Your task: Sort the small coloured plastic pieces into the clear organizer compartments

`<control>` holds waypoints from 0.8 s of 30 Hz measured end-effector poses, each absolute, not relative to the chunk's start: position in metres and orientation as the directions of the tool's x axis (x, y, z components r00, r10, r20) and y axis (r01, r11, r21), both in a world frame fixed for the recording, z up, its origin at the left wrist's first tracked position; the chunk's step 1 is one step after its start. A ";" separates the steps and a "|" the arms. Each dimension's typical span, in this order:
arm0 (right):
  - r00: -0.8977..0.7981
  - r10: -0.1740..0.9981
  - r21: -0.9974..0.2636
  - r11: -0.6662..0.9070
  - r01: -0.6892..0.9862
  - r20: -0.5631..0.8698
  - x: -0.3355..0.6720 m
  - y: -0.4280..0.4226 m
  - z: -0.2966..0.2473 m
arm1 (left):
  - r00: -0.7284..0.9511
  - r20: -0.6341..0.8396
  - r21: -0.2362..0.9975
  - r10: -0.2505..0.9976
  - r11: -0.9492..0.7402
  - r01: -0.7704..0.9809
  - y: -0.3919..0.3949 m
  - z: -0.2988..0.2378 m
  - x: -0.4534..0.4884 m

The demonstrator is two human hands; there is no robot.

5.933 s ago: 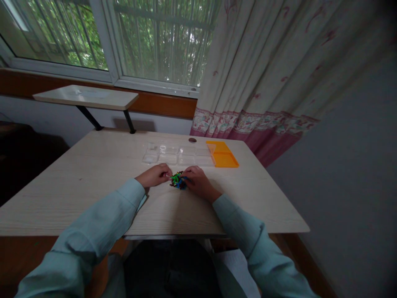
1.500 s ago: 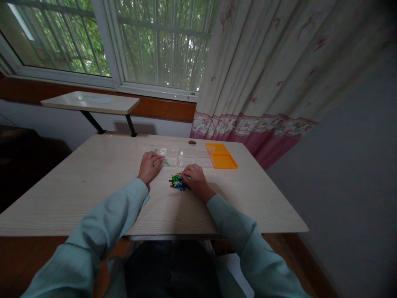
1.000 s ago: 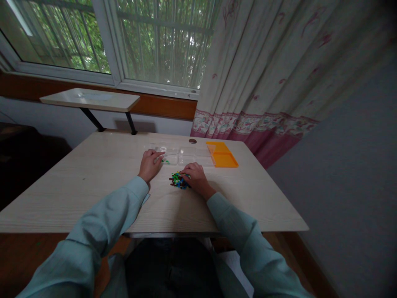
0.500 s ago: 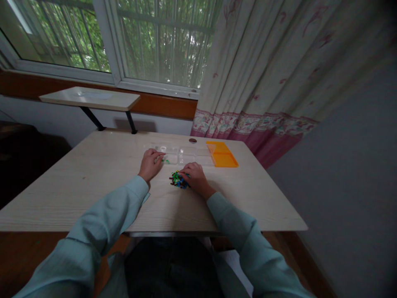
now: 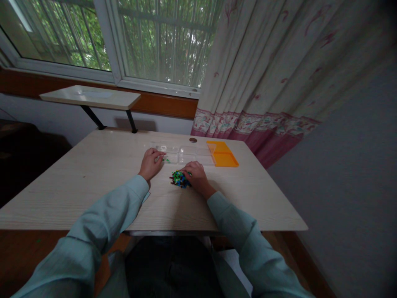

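A small heap of mixed building pieces [image 5: 179, 179], green, blue, yellow, dark brown and black, lies on the table in front of me. My right hand [image 5: 194, 174] is at the heap's right side, its fingers curled down and pinched at the pieces; what lies between the fingertips is hidden. Behind the heap stands a clear plastic compartment box [image 5: 189, 156]. A few green pieces [image 5: 166, 160] lie in its front left compartment. My left hand [image 5: 151, 162] is at the box's left end, fingers bent and thumb close to the index finger beside these green pieces; its grasp is too small to make out.
An orange plastic lid [image 5: 223, 154] lies flat at the box's right end. Behind the box is a round dark cable hole [image 5: 192, 140] in the wooden table [image 5: 83, 194]. A raised shelf [image 5: 89, 98] stands at the back left, and a curtain [image 5: 254, 82] hangs behind the right side.
My right hand has shifted very slightly at the heap, its fingers still among the pieces. My left hand stays at the box. The camera view has moved a little.
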State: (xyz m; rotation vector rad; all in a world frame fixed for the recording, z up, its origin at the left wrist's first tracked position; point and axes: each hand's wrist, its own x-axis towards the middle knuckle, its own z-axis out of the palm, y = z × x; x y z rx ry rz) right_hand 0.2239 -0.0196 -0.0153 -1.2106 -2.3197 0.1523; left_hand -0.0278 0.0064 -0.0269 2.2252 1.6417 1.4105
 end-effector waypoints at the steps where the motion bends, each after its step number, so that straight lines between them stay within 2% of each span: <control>1: -0.456 0.802 -0.335 0.582 0.741 0.385 0.226 -0.019 -0.014 | 0.027 0.628 0.510 0.778 -0.437 0.741 0.006 -0.027 -0.028; 8: -0.445 0.819 -0.335 0.559 0.758 0.361 0.240 -0.014 -0.011 | 0.046 0.622 0.509 0.782 -0.448 0.735 0.006 -0.028 -0.027; 14: -0.486 0.801 -0.245 0.579 0.777 0.350 0.237 -0.015 -0.010 | 0.042 0.630 0.513 0.776 -0.456 0.727 0.007 -0.029 -0.027; 19: -0.458 0.819 -0.242 0.550 0.800 0.347 0.243 -0.012 -0.009 | 0.039 0.629 0.516 0.776 -0.455 0.726 0.006 -0.028 -0.026; 24: -0.517 0.799 -0.194 0.584 0.788 0.306 0.245 -0.008 -0.011 | 0.032 0.630 0.521 0.776 -0.453 0.723 0.007 -0.030 -0.027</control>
